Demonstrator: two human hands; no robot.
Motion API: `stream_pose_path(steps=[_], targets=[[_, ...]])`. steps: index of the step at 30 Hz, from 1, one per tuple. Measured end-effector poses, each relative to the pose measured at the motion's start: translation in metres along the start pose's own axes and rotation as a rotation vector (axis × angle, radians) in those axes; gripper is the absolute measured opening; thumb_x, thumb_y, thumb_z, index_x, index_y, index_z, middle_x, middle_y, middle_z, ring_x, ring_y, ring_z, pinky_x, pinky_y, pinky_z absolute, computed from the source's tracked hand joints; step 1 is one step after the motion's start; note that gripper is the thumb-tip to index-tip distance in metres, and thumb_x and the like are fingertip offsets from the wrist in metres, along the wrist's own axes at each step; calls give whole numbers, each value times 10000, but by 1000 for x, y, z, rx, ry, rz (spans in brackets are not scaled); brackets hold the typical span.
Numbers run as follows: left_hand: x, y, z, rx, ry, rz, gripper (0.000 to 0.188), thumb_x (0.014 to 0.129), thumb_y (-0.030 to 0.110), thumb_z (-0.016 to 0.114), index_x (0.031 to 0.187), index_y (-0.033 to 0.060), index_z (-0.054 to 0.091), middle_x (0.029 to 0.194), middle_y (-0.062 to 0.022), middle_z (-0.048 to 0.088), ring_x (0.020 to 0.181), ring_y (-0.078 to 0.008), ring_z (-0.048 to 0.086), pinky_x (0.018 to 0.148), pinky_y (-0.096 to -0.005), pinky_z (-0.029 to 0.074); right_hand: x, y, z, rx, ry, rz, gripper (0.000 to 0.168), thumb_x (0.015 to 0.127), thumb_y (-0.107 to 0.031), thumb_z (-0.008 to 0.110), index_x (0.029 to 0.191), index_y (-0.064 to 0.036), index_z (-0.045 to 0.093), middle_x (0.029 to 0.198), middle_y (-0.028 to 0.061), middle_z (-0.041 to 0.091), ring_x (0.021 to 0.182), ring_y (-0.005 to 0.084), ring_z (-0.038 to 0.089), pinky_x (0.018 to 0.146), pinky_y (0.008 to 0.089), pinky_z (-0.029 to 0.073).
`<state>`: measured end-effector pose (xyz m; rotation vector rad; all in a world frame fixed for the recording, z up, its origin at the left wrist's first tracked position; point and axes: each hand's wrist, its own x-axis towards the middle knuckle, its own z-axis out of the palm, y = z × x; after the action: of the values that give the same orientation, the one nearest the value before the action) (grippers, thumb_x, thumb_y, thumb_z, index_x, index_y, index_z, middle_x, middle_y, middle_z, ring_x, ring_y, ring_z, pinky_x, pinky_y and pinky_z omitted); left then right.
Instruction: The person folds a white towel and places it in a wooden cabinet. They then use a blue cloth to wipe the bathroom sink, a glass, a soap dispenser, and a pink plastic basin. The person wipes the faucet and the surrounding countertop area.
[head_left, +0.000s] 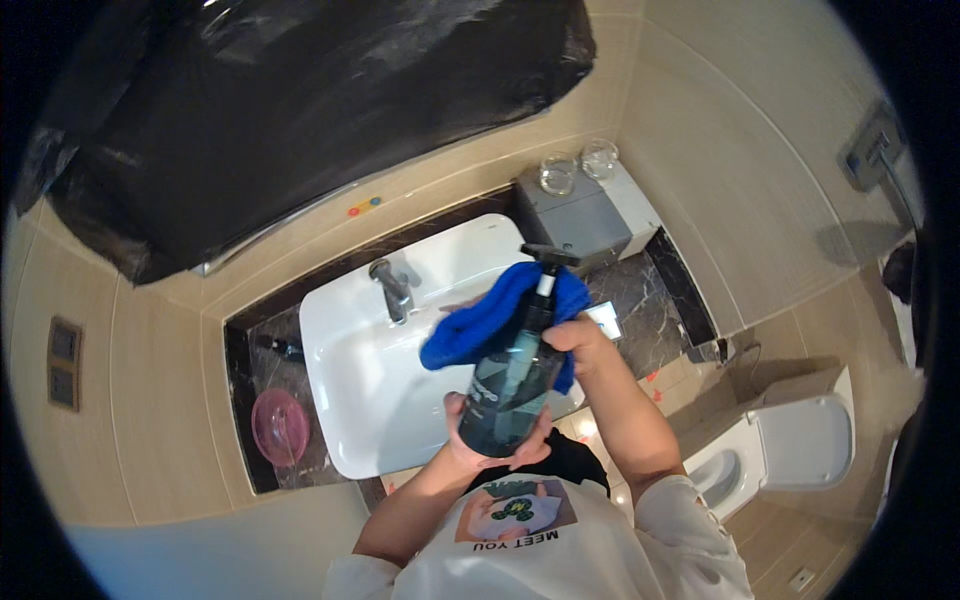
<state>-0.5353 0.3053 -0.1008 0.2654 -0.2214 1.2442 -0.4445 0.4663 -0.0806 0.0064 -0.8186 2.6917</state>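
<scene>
A dark, translucent pump bottle (499, 405) is held at a tilt above the white washbasin (360, 397), its black pump head (551, 255) pointing away from me. My left hand (469, 442) cups the bottle's base. At the bottle's upper side, my right hand (581, 341) grips a bright blue cloth (476, 330) with the thumb near the bottle's neck. The cloth passes behind the neck and spreads out to the left. Most of my right fingers are hidden behind the cloth and bottle.
A chrome faucet (391, 291) rises at the basin's back. Left of the basin is a pink plastic bowl (280, 427) on the dark marble counter (652, 307). Two clear glass cups (558, 177) top a grey box (585, 229). The toilet (799, 442) is at right; black plastic sheeting (337, 112) covers the wall area ahead.
</scene>
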Motion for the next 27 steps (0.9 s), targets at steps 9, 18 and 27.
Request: stream_pose_path(steps=[9, 18, 27], targets=[[-17, 43, 17, 1062, 713, 212, 546, 752, 212, 711, 1226, -10, 557, 1005, -91, 664, 792, -114, 614, 677, -223, 490, 15, 41, 34, -327, 469, -94, 627, 1010, -560, 356, 1405, -75, 397, 1231, 115, 573, 1036, 161, 584, 880, 294, 491], [-17, 25, 42, 1873, 1079, 231, 680, 675, 367, 827, 1087, -33, 462, 902, -198, 676, 838, -319, 701, 745, -365, 537, 26, 22, 65, -973, 276, -331, 357, 971, -158, 604, 1282, -20, 494, 1042, 21, 577, 918, 77, 521, 828, 236, 445], [-22, 39, 63, 1961, 1098, 201, 671, 646, 192, 829, 1142, -20, 430, 939, -249, 669, 890, -381, 688, 755, -404, 539, -9, 54, 89, -1398, 275, -360, 641, 819, -156, 736, 1314, 87, 409, 1188, 258, 552, 1098, 364, 561, 941, 424, 447]])
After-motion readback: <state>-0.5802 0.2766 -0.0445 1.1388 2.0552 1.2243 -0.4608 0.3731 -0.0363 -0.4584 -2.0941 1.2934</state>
